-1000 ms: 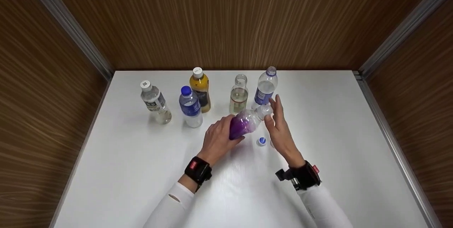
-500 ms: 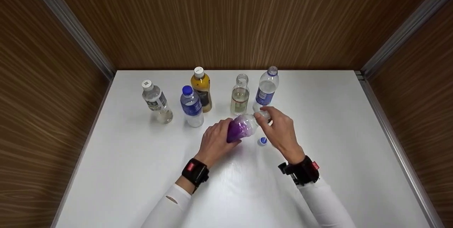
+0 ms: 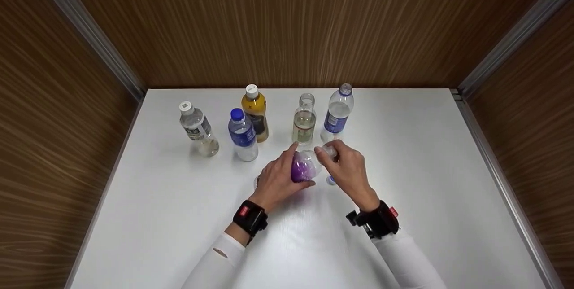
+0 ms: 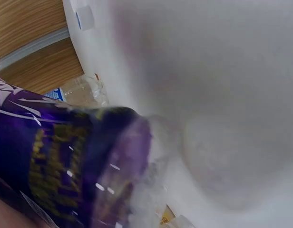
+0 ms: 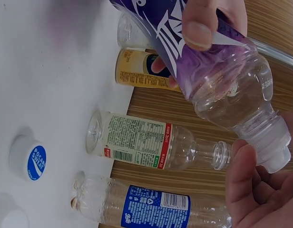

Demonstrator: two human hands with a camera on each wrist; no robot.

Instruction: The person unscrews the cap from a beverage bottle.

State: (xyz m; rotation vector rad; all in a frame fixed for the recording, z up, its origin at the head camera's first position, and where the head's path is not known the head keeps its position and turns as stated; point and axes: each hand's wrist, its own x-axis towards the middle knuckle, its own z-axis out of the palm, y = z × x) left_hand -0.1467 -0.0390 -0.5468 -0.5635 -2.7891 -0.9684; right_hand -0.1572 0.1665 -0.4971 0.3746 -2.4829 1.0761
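**Purple-labelled bottle (image 3: 303, 168) was tilted between two hands, neck toward the right**

Bottle sat over the white table (image 3: 287, 253), in front of the green-labelled bottle (image 3: 304, 123) and blue-labelled bottle (image 3: 337, 116). Whether its base touched the tabletop: could not tell. Left hand (image 3: 277, 176) was clamped round the purple label (image 5: 168, 35), thumb on one side, fingers on the other. Right hand (image 3: 349, 165) had thumb and fingers curled together on the translucent cap (image 5: 274, 145).

Handling, judged by eye: probably light, since the clear shoulder (image 5: 237, 90) showed no obvious liquid; contents behind the label were hidden. Plastic looked thin, likely to dent under a hard squeeze but unlikely to shatter. Glossy label was probably a bit slippery. Best hold seemed the labelled body, wide and firm enough without crushing; cap and neck suited a fingertip pinch, being small and likely stiffer. Shoulder sloped, so a poor hold. Loose white-and-blue cap (image 5: 26, 158) lay on the table near the right hand.
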